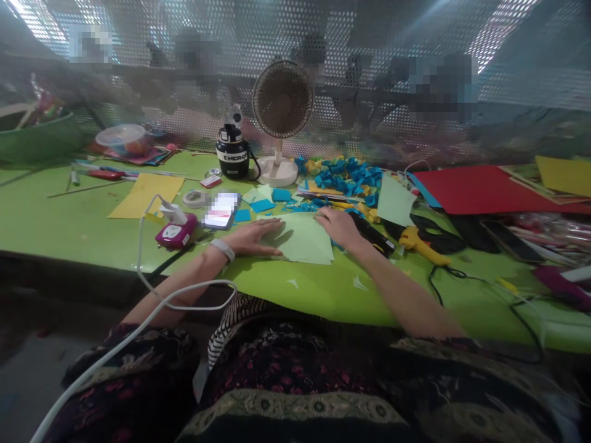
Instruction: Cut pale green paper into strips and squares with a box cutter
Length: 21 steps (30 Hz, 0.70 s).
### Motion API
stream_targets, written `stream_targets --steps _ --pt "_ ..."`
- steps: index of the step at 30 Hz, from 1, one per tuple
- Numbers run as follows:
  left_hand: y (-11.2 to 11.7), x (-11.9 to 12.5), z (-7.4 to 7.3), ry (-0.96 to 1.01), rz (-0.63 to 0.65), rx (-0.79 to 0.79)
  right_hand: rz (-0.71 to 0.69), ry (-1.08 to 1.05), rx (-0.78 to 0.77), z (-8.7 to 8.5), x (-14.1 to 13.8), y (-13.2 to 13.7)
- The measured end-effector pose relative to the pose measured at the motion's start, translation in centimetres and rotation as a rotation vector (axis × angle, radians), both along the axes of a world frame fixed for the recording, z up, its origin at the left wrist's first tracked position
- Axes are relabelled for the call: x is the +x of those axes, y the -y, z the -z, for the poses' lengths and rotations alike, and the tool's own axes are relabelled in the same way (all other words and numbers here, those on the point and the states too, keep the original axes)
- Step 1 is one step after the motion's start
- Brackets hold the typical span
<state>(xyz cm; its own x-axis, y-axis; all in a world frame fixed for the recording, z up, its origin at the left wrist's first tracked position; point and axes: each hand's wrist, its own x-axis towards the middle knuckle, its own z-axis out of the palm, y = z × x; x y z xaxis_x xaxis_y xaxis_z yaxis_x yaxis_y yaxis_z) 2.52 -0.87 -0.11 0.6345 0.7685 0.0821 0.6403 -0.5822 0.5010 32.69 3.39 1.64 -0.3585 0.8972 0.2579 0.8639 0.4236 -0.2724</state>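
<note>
A sheet of light green paper (307, 239) lies on the table between my hands, its right side showing layered or folded edges. My left hand (257, 237) rests flat over its left side, fingers and thumb apart. At the paper's upper right edge, my right hand (340, 226) has bent fingers pressed together on it. Small blue paper squares (262, 205) and blue scraps lie just beyond the sheet. Past my right hand is a black flat object (376, 237), partly hidden by that hand.
A purple power adapter (176, 232) with a white cable, a phone (221, 210) and tape roll (194, 197) are left. Behind stand a black bottle (232, 154) and a fan (282, 101), beside blue and yellow paper pieces (346, 174). A yellow glue gun (422, 245) and red paper (489, 187) are right.
</note>
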Motion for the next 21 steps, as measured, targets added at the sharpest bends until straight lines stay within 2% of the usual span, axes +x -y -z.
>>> stream_targets --steps 2,5,8,12,15,18,21 --pt "-0.3 0.0 0.2 0.092 -0.078 0.037 -0.024 -0.05 0.023 0.0 0.1 0.1" --pt "-0.6 0.0 0.3 0.263 -0.22 0.101 -0.117 -0.199 0.165 -0.1 0.6 0.4" --pt "-0.6 0.0 0.2 0.399 -0.309 0.09 -0.181 -0.333 0.247 -0.4 1.4 1.0" --pt "-0.6 0.3 0.1 0.621 -0.376 -0.084 -0.086 -0.491 0.12 -0.9 2.0 1.7" --pt "-0.6 0.5 0.2 0.874 -0.39 -0.3 0.003 -0.619 0.018 -0.7 1.9 1.9" --pt "-0.6 0.7 0.2 1.037 -0.391 -0.506 0.002 -0.76 -0.079 -0.4 1.9 1.9" --pt "-0.3 0.8 -0.2 1.138 -0.444 -0.569 -0.07 -0.738 -0.141 -0.3 2.8 2.5"
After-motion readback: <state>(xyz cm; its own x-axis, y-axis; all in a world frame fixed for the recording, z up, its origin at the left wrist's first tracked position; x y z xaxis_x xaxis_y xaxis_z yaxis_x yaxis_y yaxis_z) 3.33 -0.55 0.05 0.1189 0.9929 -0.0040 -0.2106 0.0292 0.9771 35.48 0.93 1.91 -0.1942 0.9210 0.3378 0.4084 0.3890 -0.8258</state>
